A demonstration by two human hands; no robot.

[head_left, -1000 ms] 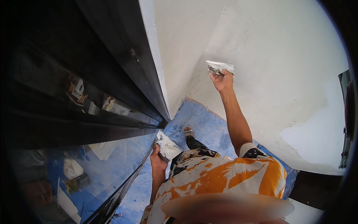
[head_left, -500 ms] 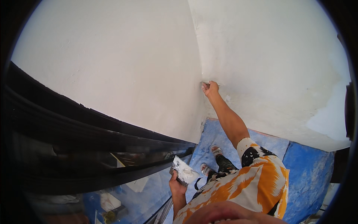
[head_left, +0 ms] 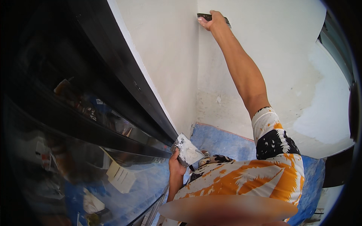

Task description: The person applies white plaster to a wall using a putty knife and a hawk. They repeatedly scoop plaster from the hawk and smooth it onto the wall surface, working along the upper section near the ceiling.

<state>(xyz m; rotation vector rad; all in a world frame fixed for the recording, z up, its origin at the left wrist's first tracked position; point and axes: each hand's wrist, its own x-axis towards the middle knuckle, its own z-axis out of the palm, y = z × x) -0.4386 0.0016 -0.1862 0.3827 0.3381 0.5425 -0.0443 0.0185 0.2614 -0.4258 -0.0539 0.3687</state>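
My right hand (head_left: pixel 213 22) is stretched far up and ahead, closed round a dark, wide putty knife (head_left: pixel 206 16). The knife lies close to the pale right-hand wall (head_left: pixel 275 49), with one end by the inner corner. White smears show on the fingers. Low in front of me, my left hand (head_left: pixel 175 165) grips a flat, dark-edged plate (head_left: pixel 181 160) from beneath. White putty (head_left: pixel 189 150) covers its upper face. The plate's grip is hidden by the hand and the putty.
On the left runs a dark window frame (head_left: pixel 124 71) with glass showing reflections, bordering the left wall (head_left: pixel 162 45). Blue sheeting (head_left: pixel 222 137) covers the floor below. A whiter patch (head_left: pixel 324 109) marks the right wall, near another dark frame (head_left: pixel 348 75).
My right hand has moved up along the corner with the putty knife. My view has turned, showing more of the window frame. The left hand still holds the putty-covered plate.
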